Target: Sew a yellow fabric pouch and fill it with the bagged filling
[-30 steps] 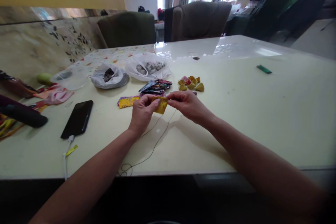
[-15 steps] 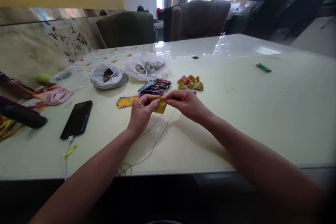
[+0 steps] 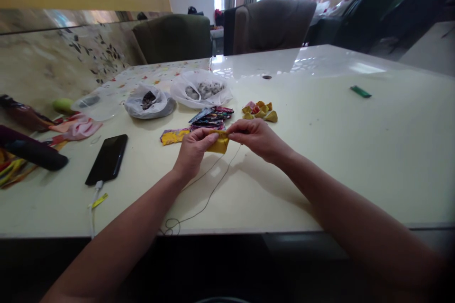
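Note:
A small folded piece of yellow cloth (image 3: 219, 144) is held just above the table, in front of the stacked fabric. My left hand (image 3: 195, 149) pinches its left side between thumb and fingers. At its upper right edge, the fingertips of my right hand (image 3: 254, 136) are pressed together on the cloth; anything as thin as a needle there is too small to make out. A dark thread (image 3: 209, 196) hangs below both hands and ends in loops near the table's front edge. Beyond lie a stack of patterned cloth pieces (image 3: 211, 116) and a flat yellow-and-purple piece (image 3: 174, 136).
Small stuffed yellow and red pieces (image 3: 261, 111) sit behind my right hand. Two plastic bags, one with dark scraps (image 3: 149, 101), one with whitish filling (image 3: 204, 90), stand farther back. A charging phone (image 3: 106, 159) and dark bottle (image 3: 35, 149) lie left; a green object (image 3: 360, 91) lies right.
The view has shifted slightly, so the scene sits a little farther right. Both hands keep hold of the yellow cloth, with only a small shift at the fingertips.

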`<move>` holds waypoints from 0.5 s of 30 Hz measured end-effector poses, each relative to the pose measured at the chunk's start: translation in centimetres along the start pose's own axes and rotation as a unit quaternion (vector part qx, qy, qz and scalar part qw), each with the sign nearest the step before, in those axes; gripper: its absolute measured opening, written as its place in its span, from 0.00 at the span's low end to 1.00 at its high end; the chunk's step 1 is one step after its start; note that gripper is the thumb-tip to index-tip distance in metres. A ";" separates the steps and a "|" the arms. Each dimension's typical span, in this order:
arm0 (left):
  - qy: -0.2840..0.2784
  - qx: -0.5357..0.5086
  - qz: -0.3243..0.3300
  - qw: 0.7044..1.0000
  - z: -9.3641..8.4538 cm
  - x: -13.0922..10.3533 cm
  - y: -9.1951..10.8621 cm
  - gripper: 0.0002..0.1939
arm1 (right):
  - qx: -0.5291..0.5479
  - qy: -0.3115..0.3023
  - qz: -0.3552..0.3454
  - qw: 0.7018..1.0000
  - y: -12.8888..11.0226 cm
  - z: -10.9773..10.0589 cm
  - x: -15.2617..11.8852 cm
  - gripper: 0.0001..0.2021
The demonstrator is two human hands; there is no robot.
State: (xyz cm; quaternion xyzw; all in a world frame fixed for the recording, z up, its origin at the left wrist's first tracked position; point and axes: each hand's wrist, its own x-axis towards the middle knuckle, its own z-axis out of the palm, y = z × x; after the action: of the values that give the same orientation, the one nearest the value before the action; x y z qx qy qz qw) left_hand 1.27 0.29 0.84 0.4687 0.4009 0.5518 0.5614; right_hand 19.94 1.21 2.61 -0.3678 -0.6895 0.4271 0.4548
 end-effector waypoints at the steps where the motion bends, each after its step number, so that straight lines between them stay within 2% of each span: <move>1: -0.001 -0.009 -0.009 1.000 0.0 0.0 0.0 0.14 | 0.008 -0.005 0.003 1.000 0.0 -0.1 0.0 0.07; 10: -0.049 -0.059 -0.073 0.994 -0.2 0.0 0.1 0.13 | 0.055 -0.019 0.056 0.997 0.3 -0.4 0.2 0.10; 15: -0.066 -0.070 -0.091 0.991 -0.3 0.0 0.1 0.13 | 0.049 -0.033 0.045 0.997 0.5 -0.5 0.2 0.09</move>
State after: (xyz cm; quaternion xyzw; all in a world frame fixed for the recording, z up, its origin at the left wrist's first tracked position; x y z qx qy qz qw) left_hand 0.92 0.30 0.89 0.4253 0.3644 0.4931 0.6657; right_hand 20.38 1.66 2.33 -0.3614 -0.6653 0.4922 0.4296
